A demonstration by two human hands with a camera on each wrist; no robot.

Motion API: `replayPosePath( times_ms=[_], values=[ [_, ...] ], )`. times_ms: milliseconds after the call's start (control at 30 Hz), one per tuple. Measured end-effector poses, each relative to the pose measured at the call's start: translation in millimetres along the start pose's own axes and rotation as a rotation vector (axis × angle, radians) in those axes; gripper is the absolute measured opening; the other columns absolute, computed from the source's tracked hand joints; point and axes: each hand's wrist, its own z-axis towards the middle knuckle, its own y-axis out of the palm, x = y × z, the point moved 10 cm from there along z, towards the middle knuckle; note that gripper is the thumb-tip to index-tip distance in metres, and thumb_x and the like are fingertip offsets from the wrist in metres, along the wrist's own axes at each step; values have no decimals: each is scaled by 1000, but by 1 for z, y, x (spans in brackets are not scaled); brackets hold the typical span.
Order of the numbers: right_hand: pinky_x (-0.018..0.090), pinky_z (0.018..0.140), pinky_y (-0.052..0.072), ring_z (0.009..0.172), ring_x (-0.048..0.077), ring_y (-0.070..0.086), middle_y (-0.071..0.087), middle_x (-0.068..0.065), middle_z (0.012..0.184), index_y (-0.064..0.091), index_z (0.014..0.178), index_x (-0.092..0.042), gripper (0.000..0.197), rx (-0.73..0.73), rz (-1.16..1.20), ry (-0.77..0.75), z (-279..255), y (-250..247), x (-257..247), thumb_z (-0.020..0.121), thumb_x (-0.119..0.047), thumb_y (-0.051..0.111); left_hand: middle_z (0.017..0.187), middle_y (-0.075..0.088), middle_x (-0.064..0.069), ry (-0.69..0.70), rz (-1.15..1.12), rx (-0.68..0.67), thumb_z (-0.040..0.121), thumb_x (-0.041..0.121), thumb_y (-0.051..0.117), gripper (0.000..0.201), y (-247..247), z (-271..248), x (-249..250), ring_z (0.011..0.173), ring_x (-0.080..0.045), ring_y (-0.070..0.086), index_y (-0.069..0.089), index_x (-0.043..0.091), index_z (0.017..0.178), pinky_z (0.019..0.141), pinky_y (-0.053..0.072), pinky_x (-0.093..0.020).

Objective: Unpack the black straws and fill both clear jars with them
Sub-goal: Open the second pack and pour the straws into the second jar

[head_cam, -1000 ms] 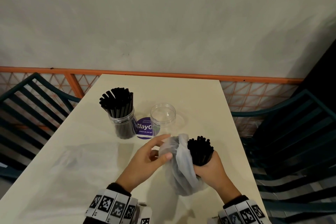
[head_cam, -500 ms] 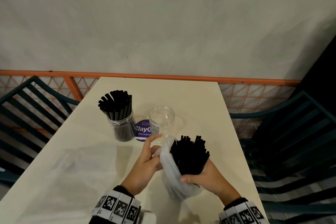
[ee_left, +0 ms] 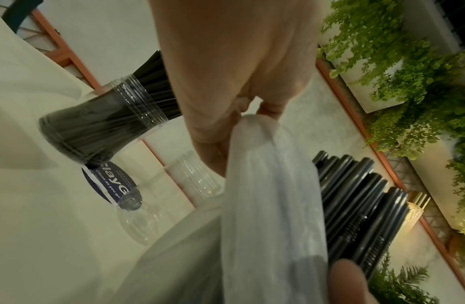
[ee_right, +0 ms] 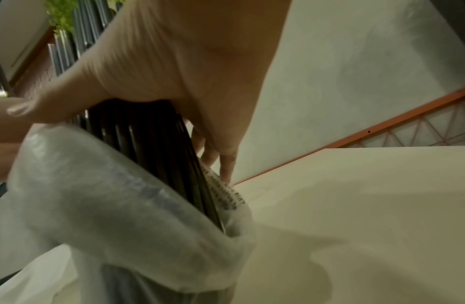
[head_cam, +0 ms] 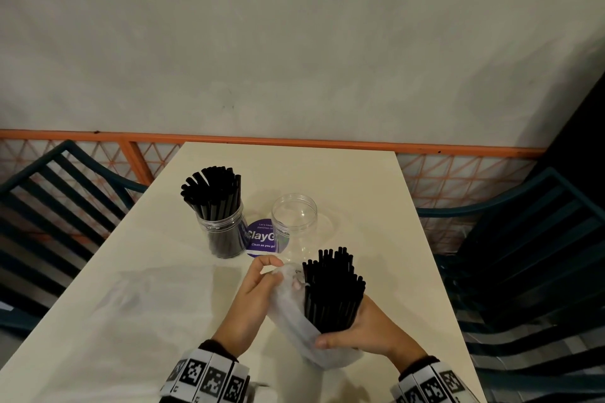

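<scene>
A bundle of black straws stands upright over the table's near middle, half out of a white translucent plastic bag. My right hand grips the bundle low down, thumb across the bag. My left hand pinches the bag's top edge beside the straws; in the left wrist view the bag hangs from those fingertips next to the straws. The right wrist view shows my fingers wrapped round the straws and bag. An empty clear jar stands just behind. A second jar to its left is full of straws.
A purple round sticker lies on the cream table between the jars. A flat clear plastic sheet lies on the table's left. Dark green slatted chairs flank both sides, and an orange lattice rail runs behind.
The bag has been drawn down off the straws, so much more of the bundle now stands bare. My left hand shifted from the bag's side to pinching its top edge.
</scene>
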Motion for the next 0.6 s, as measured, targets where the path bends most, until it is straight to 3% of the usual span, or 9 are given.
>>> replayPosePath(
  times_ms=[67,233,333,433,500,567,600],
  values=[
    [4,89,38,115,-8,51,58,-13,123,49,126,-26,82,-27,-14,7,0,4,1,54,-27,89,76,66,-11,19,38,6,92,5,39,21,0,-1,2,78,-24,59,51,22,93,77,43,-36],
    [-4,89,29,116,-24,36,45,-36,127,30,135,-35,99,-211,-98,71,-3,24,16,56,-25,88,79,61,-1,72,74,2,88,20,43,17,-5,-2,2,86,-19,52,59,22,87,82,38,-32],
    [-1,94,29,124,-19,32,33,-33,136,24,138,-39,102,-294,-147,90,-4,31,25,60,-21,87,87,64,4,65,31,8,83,32,52,16,-10,-4,2,94,-16,54,61,21,91,84,40,-27],
    [5,96,33,123,-7,40,39,-22,136,34,131,-44,89,-270,-208,101,-3,23,26,61,-23,86,111,62,9,25,72,-121,57,50,78,71,-7,-8,-1,105,-5,59,49,26,117,85,48,-22],
    [10,95,39,119,-7,45,47,-18,130,43,125,-40,77,-252,-185,106,-3,16,23,64,-21,84,128,51,18,-11,190,-247,52,40,85,96,-4,-13,-3,114,2,54,31,34,131,90,49,-23],
    [18,100,40,121,-2,45,47,-14,127,42,120,-42,69,-244,-174,114,-4,10,19,67,-27,82,132,38,29,-18,345,-272,62,26,83,95,-10,-15,-5,116,12,47,22,43,133,93,48,-23],
    [16,100,40,121,1,44,45,-14,125,40,117,-43,64,-228,-174,110,-5,5,16,69,-30,80,132,37,28,-17,374,-230,67,19,80,89,-16,-13,-4,114,14,47,24,46,131,90,49,-21]
  ],
)
